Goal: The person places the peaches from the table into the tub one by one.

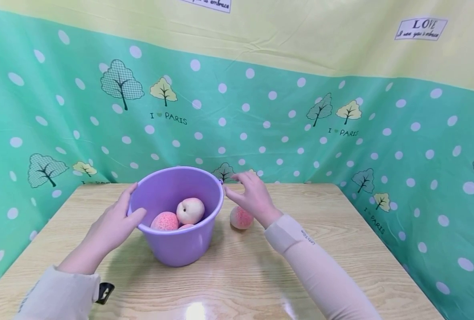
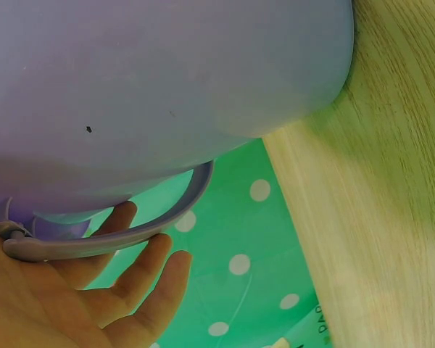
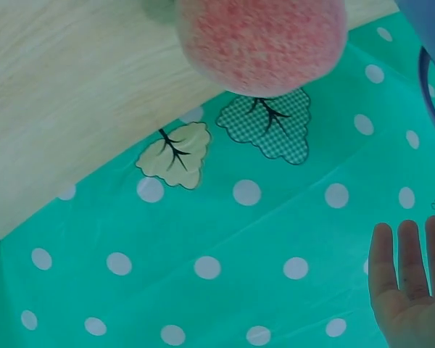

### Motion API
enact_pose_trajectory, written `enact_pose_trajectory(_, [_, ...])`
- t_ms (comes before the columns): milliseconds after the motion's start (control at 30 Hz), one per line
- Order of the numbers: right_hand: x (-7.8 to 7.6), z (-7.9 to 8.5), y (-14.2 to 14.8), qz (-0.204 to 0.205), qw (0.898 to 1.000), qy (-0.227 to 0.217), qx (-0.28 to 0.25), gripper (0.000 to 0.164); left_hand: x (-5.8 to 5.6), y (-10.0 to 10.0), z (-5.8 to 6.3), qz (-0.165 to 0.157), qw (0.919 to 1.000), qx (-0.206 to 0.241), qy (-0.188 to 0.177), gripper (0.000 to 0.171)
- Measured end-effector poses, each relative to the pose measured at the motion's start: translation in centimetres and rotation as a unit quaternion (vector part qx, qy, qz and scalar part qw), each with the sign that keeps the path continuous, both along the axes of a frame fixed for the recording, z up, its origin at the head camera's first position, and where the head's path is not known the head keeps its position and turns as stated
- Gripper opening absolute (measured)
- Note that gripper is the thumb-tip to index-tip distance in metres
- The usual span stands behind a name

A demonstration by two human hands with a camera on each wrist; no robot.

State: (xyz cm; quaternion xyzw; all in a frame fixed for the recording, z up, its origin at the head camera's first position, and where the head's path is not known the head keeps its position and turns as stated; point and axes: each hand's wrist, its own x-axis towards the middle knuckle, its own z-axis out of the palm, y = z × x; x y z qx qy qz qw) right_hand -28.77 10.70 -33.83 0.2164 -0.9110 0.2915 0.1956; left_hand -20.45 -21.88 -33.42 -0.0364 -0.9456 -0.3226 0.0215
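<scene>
A purple bucket (image 1: 181, 244) stands on the table with peaches inside; a pale peach (image 1: 190, 211) and a pink-speckled peach (image 1: 165, 221) show, plus a sliver of another. My left hand (image 1: 114, 222) holds the bucket's left rim, thumb at the rim and fingers along the outside. In the left wrist view, its fingers (image 2: 141, 297) lie around the purple handle (image 2: 130, 235). By the bucket's right rim, my right hand (image 1: 255, 198) has its fingers extended and holds nothing; whether its thumb touches the rim, I cannot tell. Below that hand, one more peach (image 1: 241, 218) lies on the table.
The wooden table (image 1: 313, 249) carries the bucket and the loose peach. A green and yellow curtain (image 1: 229, 106) with dots and printed trees hangs behind the table and along its sides. A black clip-like piece (image 1: 105, 293) sits by the left sleeve.
</scene>
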Motion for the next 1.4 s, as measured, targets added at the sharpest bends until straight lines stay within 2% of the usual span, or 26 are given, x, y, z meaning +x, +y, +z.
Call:
enact_pose_trajectory(167, [-0.1, -0.8, 0.4, -0.009, 1.0, -0.024, 0.002, 0.037, 0.1, 0.1, 0.0, -0.001, 1.0, 0.0, 0.0, 0.078])
enact_pose_trajectory(467, [-0.4, -2.4, 0.7, -0.019, 0.999, -0.028, 0.034, 0.038, 0.1, 0.0, -0.1, -0.002, 1.0, -0.002, -0.001, 0.078])
enact_pose_trajectory(667, [-0.5, -2.9, 0.9, -0.02, 0.998, -0.031, 0.043, 0.039, 0.1, 0.0, -0.1, -0.003, 1.0, 0.001, 0.0, 0.078])
enact_pose_trajectory(1267, [-0.8, -5.0, 1.2, -0.028, 0.994, -0.084, 0.058, 0.042, 0.1, 0.0, 0.0, -0.001, 1.0, 0.003, -0.002, 0.078])
enact_pose_trajectory(1400, [-0.9, -5.3, 1.2, -0.034, 0.994, -0.079, 0.07, 0.041, 0.1, 0.0, 0.0, -0.001, 1.0, 0.002, -0.002, 0.078])
